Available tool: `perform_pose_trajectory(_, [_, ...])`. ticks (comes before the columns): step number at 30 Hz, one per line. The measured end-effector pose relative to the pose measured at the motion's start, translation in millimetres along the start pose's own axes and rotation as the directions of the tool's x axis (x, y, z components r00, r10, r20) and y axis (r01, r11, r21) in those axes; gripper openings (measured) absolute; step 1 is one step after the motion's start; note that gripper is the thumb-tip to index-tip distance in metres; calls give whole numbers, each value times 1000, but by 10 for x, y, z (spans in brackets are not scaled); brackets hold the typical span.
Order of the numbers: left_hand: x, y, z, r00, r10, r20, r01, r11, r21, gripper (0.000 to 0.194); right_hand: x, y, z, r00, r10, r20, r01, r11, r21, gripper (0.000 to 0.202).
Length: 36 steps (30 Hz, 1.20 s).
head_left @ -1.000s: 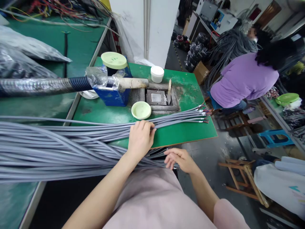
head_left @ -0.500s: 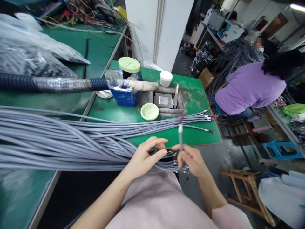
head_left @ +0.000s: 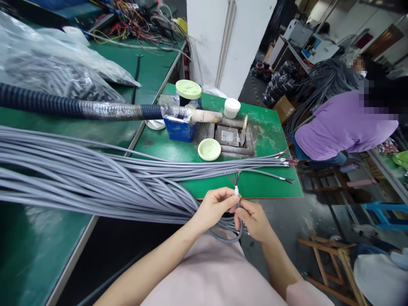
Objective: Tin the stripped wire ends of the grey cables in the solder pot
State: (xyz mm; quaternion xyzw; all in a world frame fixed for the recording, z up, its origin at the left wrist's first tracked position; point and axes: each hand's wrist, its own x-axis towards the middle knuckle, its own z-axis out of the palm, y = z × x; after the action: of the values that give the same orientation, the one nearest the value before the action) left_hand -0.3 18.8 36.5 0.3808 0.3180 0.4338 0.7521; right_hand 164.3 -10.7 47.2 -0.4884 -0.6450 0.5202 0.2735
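Observation:
Between my two hands a grey cable (head_left: 237, 237) stands with its end upright, showing a white sleeve and thin dark and red wires fanned out at the tip. My left hand (head_left: 216, 207) pinches it just below the white sleeve. Lower on the same cable, my right hand (head_left: 253, 216) is closed around it, and the cable loops down and back to the left underneath. A thick bundle of grey cables (head_left: 153, 172) lies beside my hands, its stripped ends at the right of the green table (head_left: 191, 187). More cable ends sit partly hidden behind my hands.
Beyond the bundle are a pale green dish (head_left: 209, 149), a square metal pot (head_left: 228, 136) with a blade-like tool (head_left: 244, 131), a white tub (head_left: 232, 108) and a blue box (head_left: 181, 131). A ribbed hose (head_left: 111, 110) crosses from the left. A person in purple (head_left: 344, 123) sits at right.
My left hand has moved right and closed on the cable below its sleeve. The wires at the tip are now spread apart. The view has shifted slightly.

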Motion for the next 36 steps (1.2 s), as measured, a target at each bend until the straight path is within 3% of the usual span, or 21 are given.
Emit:
perform_pose_trajectory(5, [88,35,-138,967,83,-241,-91,995,-26,19,27,52,13,998,48,48,-56,983,175,31])
perform_pose_trajectory(8, [125,79,-174,952,91,-293,-112,992,-54,17,40,64,18,996,57,68,-71,974,216,31])
perform_pose_trajectory(15, [151,144,-170,965,80,-250,-121,981,-153,14,66,48,24,993,66,100,-87,973,214,32])
perform_pose_trajectory(20, [145,120,-203,977,66,-203,-89,991,-105,23,94,18,37,990,72,122,-93,980,174,32])
perform_pose_trajectory(27, [160,184,-241,975,71,-211,-90,993,-80,12,113,-16,64,987,75,140,-90,990,108,31])
perform_pose_trajectory(33, [151,185,-259,984,-116,-137,67,944,-322,19,114,-14,66,986,68,154,-86,989,118,32])
perform_pose_trajectory(36, [154,136,-267,985,-147,-96,92,899,-427,21,116,-1,64,987,61,150,-79,990,118,32])
